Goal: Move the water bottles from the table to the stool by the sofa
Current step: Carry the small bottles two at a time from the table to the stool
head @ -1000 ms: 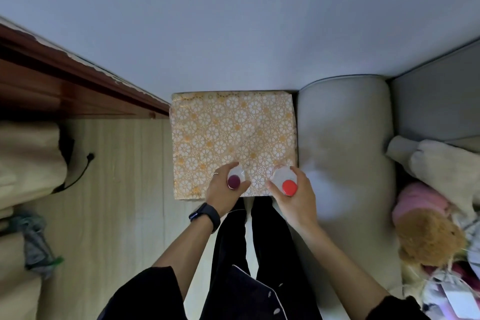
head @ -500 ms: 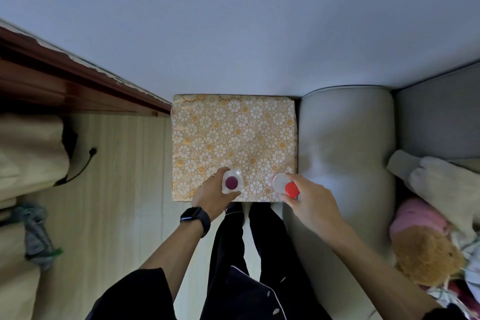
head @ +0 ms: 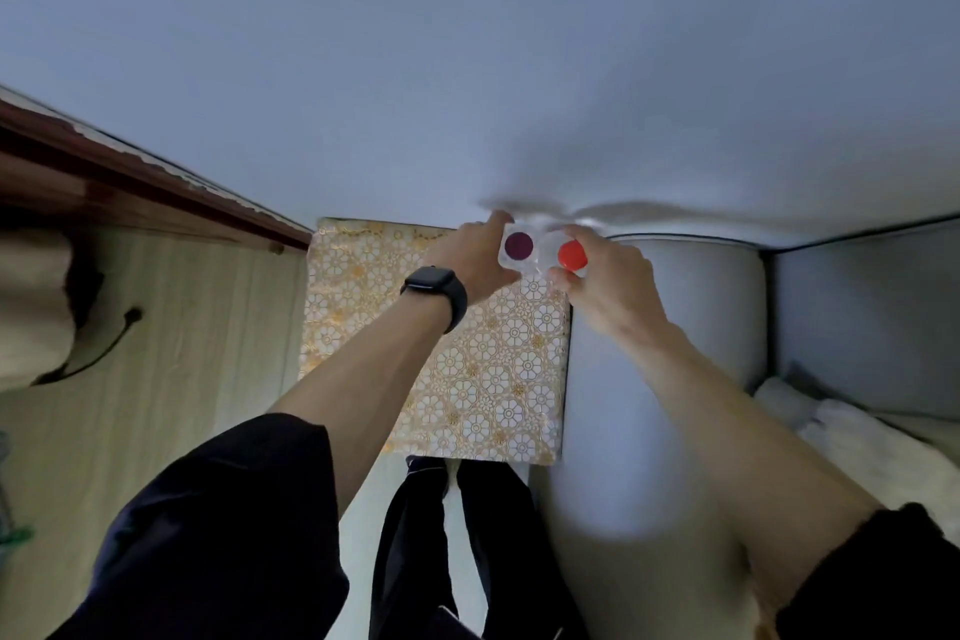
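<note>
I look straight down on a square stool point(head: 467, 379) covered in a gold and white flower cloth, standing against the wall beside the sofa arm. My left hand point(head: 475, 257) grips a clear water bottle with a purple cap point(head: 518, 245) at the stool's far right corner. My right hand point(head: 605, 283) grips a second clear bottle with a red cap point(head: 571, 255) right beside it. The two bottles touch. Their bodies are hidden below the caps and my fingers, so I cannot tell whether they stand on the stool.
The grey sofa arm point(head: 670, 327) runs along the stool's right side, with pale cushions point(head: 857, 437) further right. A dark wooden ledge point(head: 130, 182) and a cable point(head: 98, 348) on the wood floor lie to the left. My legs stand at the stool's near edge.
Both hands carried the bottles from the stool's near edge to its far right corner by the wall. The bottles came together. My head came closer to the stool.
</note>
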The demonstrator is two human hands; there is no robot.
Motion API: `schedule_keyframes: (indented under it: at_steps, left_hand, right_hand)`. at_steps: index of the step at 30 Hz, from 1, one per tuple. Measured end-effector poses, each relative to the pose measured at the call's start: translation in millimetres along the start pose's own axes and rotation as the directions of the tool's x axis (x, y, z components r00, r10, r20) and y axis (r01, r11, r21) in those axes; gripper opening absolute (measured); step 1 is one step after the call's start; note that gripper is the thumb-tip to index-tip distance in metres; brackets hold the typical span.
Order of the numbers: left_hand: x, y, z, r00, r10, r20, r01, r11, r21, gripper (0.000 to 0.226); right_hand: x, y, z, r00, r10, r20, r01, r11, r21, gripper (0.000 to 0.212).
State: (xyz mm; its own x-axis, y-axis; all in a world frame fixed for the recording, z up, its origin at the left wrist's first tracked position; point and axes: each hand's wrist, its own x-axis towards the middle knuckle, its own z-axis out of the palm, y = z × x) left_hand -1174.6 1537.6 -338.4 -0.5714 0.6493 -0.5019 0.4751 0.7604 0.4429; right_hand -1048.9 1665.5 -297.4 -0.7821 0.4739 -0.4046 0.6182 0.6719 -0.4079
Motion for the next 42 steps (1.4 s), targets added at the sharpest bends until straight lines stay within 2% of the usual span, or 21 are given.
schedule_keyframes:
  at_steps: [3, 6, 8, 11, 16, 18, 22, 26, 30, 33, 36, 39, 42]
  left_hand:
    - [8.7, -1.2, 14.3, 0.998, -0.023, -0.053, 0.017, 0.994, -0.111, 0.059]
    - [-3.3, -7.5, 39.8, 0.976, -0.151, -0.157, 0.084, 0.927, -0.367, 0.072]
    - [-7.7, -9.3, 53.2, 0.959, -0.226, -0.168, 0.132, 0.888, -0.441, 0.078]
    - [-1.3, -8.4, 59.4, 0.943, -0.31, -0.123, 0.216, 0.848, -0.484, 0.058]
    - [11.1, -7.4, 51.5, 0.944, -0.31, -0.112, 0.238, 0.876, -0.419, 0.028]
    - [13.4, -11.0, 49.9, 0.954, -0.287, -0.09, 0.229, 0.886, -0.403, 0.023]
    - [16.4, -13.6, 47.0, 0.971, -0.23, -0.073, 0.189, 0.914, -0.358, 0.028]
    - [13.6, -9.7, 42.4, 0.969, -0.245, -0.02, 0.226, 0.92, -0.319, 0.043]
    - [-15.1, 3.8, 23.7, 0.964, -0.261, 0.052, 0.263, 0.907, -0.329, 0.067]
    - [-62.9, 11.4, -4.6, 0.959, -0.257, 0.12, 0.283, 0.901, -0.33, 0.064]
    - [-120.1, 10.0, -30.6, 0.951, -0.26, 0.167, 0.301, 0.901, -0.311, 0.055]
    - [-178.4, 3.2, -48.7, 0.937, -0.302, 0.175, 0.345, 0.877, -0.335, 0.048]
    - [-234.7, -5.0, -59.4, 0.924, -0.356, 0.14, 0.382, 0.841, -0.383, 0.043]
  right_hand:
    - [16.1, 1.7, 3.8, 0.998, 0.03, -0.046, -0.026, 0.996, 0.084, 0.04]
    - [20.1, 3.7, 7.2, 0.999, 0.028, -0.043, -0.022, 0.991, 0.134, 0.04]
    - [19.4, 6.1, 9.0, 0.999, 0.032, -0.036, -0.026, 0.988, 0.154, 0.042]
    - [18.5, 8.2, 12.2, 0.999, 0.045, -0.03, -0.038, 0.977, 0.208, 0.047]
    - [13.6, 7.4, 16.0, 0.994, 0.089, -0.066, -0.063, 0.945, 0.322, 0.046]
    - [13.4, 8.6, 16.3, 0.994, 0.084, -0.072, -0.054, 0.934, 0.352, 0.042]
    - [14.3, 11.9, 20.8, 0.993, 0.061, -0.104, -0.021, 0.938, 0.346, 0.04]
    - [11.1, 10.1, 23.3, 0.99, 0.072, -0.12, -0.02, 0.92, 0.392, 0.051]
    - [-7.7, 9.5, 16.5, 0.989, 0.134, -0.064, -0.099, 0.916, 0.388, 0.076]
    - [-44.6, 0.3, 1.4, 0.982, 0.188, -0.013, -0.169, 0.908, 0.384, 0.065]
    - [-92.9, -18.9, -12.0, 0.966, 0.21, 0.148, -0.25, 0.899, 0.359, 0.061]
    - [-138.2, -44.8, -23.8, 0.956, 0.133, 0.261, -0.222, 0.91, 0.35, 0.055]
    - [-171.3, -74.1, -35.5, 0.963, 0.013, 0.27, -0.115, 0.924, 0.366, 0.044]
